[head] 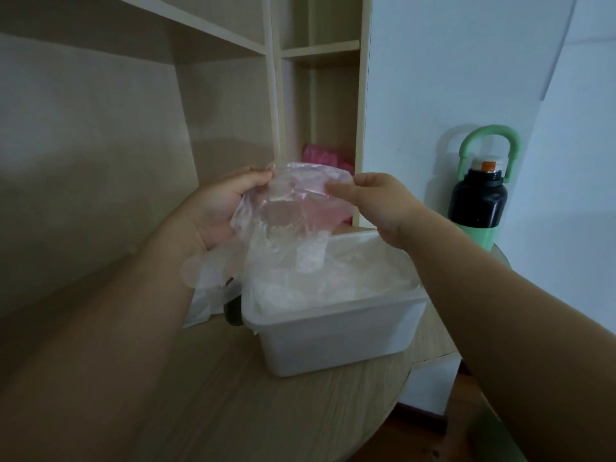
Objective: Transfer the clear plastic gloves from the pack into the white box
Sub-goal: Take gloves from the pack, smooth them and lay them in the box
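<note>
Above the white rectangular plastic box [333, 331], left hand [220, 208] and right hand [376, 205] each pinch a clear, flimsy plastic glove [293, 208]. Risk — uneven release could let it drift outside.

A single wide-angle view, worn on the person's head, faces forward and down along both forearms. It sits close above the white box [333, 338] on the round wooden surface [266, 411], the shelf unit [316, 51] rising beyond.
</note>
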Action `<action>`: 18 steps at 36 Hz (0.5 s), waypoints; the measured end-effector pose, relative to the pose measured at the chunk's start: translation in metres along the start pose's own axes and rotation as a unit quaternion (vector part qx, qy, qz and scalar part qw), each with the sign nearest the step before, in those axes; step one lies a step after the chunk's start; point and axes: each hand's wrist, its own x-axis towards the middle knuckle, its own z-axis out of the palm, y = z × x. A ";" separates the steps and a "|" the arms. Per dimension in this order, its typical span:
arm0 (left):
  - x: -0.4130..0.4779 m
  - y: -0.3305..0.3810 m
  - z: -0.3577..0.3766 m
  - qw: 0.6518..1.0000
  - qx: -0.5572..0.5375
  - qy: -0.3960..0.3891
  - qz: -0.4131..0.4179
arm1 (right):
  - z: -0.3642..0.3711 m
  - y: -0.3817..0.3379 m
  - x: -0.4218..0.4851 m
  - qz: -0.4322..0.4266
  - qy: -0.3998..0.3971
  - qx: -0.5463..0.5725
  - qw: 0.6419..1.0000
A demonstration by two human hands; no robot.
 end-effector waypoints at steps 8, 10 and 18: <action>0.004 -0.012 -0.009 0.777 0.603 0.174 0.051 | -0.014 0.024 0.014 0.063 0.057 -0.084 0.993; -0.004 -0.009 0.001 0.707 0.671 0.182 0.129 | -0.017 0.035 0.018 0.107 0.067 -0.143 0.982; -0.005 -0.049 0.037 0.715 0.689 -0.112 0.053 | -0.007 0.040 0.002 0.212 -0.049 -0.427 0.878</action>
